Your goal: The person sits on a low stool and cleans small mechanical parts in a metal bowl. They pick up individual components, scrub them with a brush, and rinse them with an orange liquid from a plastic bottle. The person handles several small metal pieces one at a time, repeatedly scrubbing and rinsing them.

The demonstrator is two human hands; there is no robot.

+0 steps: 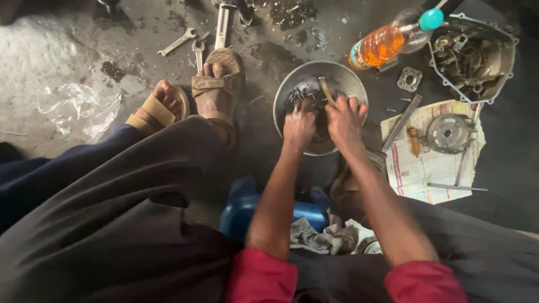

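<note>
Both hands work inside the metal bowl (292, 84) on the oily floor (67, 50) — the left hand (298, 126) curled over small dark parts (306, 95) in it, the right hand (343, 119) closed around a brush handle (327, 92). Largest nearby is the engine cover (474, 56) at upper right, then newspaper (432, 168) carrying a clutch plate (447, 133), then an orange-liquid bottle (387, 42) just beside the bowl — spanners (178, 42) lie past the sandalled feet (216, 84)
</note>
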